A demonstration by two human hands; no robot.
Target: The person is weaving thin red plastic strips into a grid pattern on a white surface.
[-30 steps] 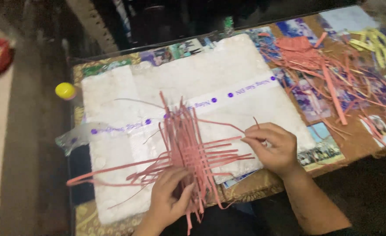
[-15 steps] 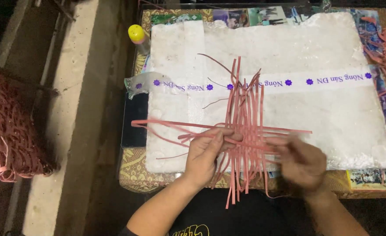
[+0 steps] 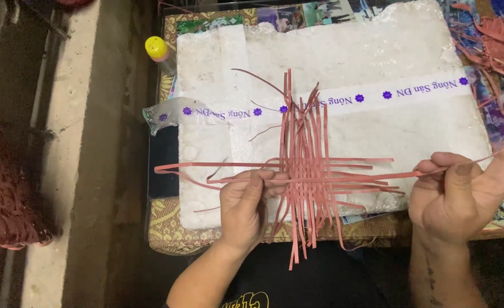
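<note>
A loose weave of thin reddish-pink strips (image 3: 306, 165) lies on a white foam board (image 3: 377, 57). Upright strips cross several sideways ones. My left hand (image 3: 246, 208) presses on the weave's left side, thumb and fingers pinching the crossing strips. My right hand (image 3: 463, 191) is off to the right of the weave, pinching the end of one long sideways strip (image 3: 400, 174) and holding it taut, forefinger raised.
A pile of loose reddish strips (image 3: 500, 45) lies at the table's top right. A yellow-capped bottle (image 3: 159, 52) stands at the board's upper left. A woven reddish piece (image 3: 1, 188) sits on the floor at left, beyond a concrete ledge (image 3: 63, 171).
The view has swung left, then closed in. My right hand has moved out to the right, drawing one sideways strip through the weave. My left hand stays on the weave.
</note>
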